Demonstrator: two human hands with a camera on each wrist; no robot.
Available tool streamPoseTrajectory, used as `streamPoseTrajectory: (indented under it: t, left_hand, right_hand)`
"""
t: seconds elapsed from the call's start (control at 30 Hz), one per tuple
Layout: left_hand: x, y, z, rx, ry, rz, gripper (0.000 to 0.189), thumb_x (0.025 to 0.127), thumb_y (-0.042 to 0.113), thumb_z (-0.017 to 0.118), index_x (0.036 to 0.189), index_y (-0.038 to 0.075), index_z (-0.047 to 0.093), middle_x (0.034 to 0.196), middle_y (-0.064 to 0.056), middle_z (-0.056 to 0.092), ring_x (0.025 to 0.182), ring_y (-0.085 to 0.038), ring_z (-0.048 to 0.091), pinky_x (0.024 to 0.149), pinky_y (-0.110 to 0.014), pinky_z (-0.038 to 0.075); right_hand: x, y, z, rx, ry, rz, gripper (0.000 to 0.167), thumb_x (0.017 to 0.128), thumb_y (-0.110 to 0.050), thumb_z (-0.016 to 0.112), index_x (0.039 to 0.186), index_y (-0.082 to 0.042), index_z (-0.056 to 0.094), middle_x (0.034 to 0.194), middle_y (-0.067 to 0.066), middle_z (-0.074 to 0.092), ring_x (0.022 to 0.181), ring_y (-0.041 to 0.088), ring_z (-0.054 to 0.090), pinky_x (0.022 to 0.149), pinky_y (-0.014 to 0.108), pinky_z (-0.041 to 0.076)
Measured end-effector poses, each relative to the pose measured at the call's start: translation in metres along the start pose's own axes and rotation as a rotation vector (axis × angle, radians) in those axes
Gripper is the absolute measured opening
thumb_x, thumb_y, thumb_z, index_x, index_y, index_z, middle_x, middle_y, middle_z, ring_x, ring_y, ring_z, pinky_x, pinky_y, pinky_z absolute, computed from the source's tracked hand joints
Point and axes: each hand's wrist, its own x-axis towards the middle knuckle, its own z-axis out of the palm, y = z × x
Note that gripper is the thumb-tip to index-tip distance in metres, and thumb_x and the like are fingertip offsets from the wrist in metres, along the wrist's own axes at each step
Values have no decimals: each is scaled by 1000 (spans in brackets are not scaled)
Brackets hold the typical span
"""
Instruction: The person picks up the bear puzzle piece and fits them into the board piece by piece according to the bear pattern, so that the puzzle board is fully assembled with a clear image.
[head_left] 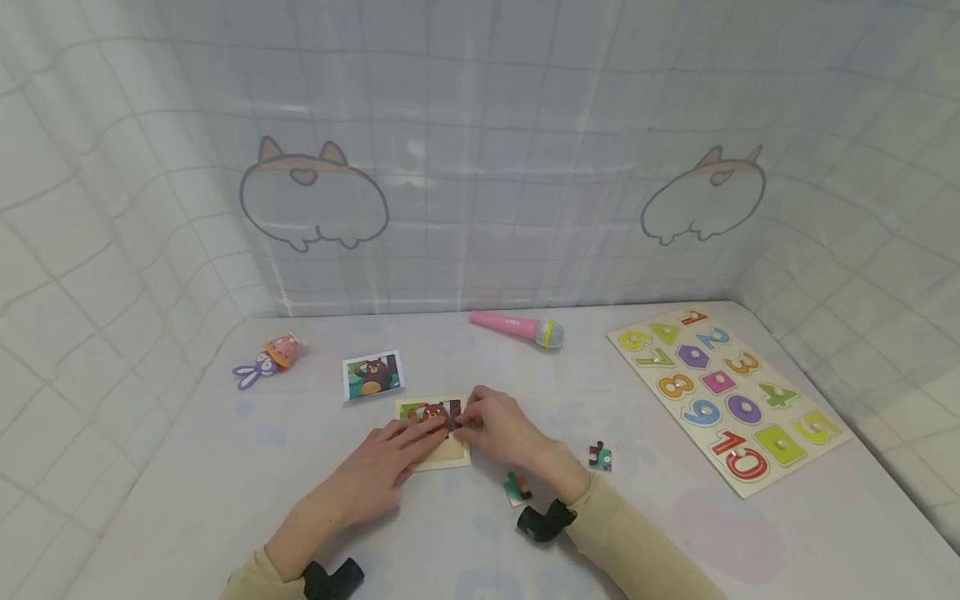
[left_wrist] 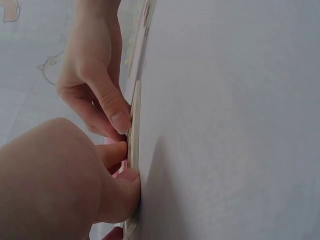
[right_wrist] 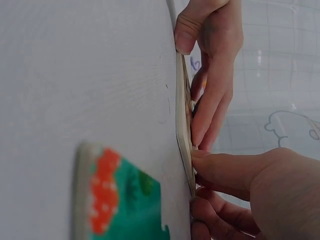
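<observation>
A small wooden bear puzzle (head_left: 452,452) lies on the table in front of me, its upper part filled with bear picture pieces and bare wood showing below. My left hand (head_left: 378,468) rests across it with extended fingers pressing on the picture; in the left wrist view its thumb (left_wrist: 127,192) is against the board's edge. At the upper right of the board, my right hand (head_left: 501,427) pinches a puzzle piece with bent fingers, the piece mostly hidden. Two loose puzzle pieces, a green and orange one (head_left: 517,488) and another (head_left: 601,456), lie to the right.
A bear picture card (head_left: 372,375) sits behind the puzzle to the left. Farther left is a purple and pink bunny toy (head_left: 267,360). A pink toy microphone (head_left: 517,327) lies at the back, and a number-and-shape board (head_left: 723,387) on the right. Patterned curtains enclose the table.
</observation>
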Motion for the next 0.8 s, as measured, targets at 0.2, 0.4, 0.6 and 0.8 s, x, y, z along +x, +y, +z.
streamPoseTrajectory:
  t: [0.2, 0.4, 0.6, 0.8]
  left_hand:
    - [-2, 0, 0, 19, 20, 14, 60, 96, 4, 57, 152, 21, 43, 157, 5, 42, 143, -30, 37, 111, -61, 38]
    - [-1, 2, -1, 37, 27, 73, 61, 93, -2, 56, 151, 10, 43, 158, -2, 41, 147, -28, 34, 119, -50, 32]
    - [1, 4, 0, -27, -16, 31, 63, 93, -4, 54, 153, 11, 41, 162, 2, 33, 149, -22, 31, 119, -47, 33]
    - [1, 2, 4, -2, -20, 75, 79, 82, -13, 54, 155, 14, 38, 163, 0, 31, 149, -26, 30, 117, -49, 35]
  right_hand:
    - [2, -1, 0, 30, 8, 5, 15, 87, -16, 78, 98, -6, 80, 87, -4, 59, 70, 5, 51, 60, 17, 44]
    - [5, 5, 4, 31, 27, 6, 15, 85, -18, 80, 97, -11, 78, 82, -5, 60, 67, 5, 49, 58, 18, 40]
    - [3, 8, -9, 72, -38, -5, 21, 88, -18, 78, 106, -9, 75, 88, -4, 65, 76, 7, 55, 68, 20, 47]
    - [-6, 13, -31, 177, -153, 6, 29, 91, -18, 74, 117, -6, 70, 98, -2, 70, 88, 10, 62, 80, 24, 54]
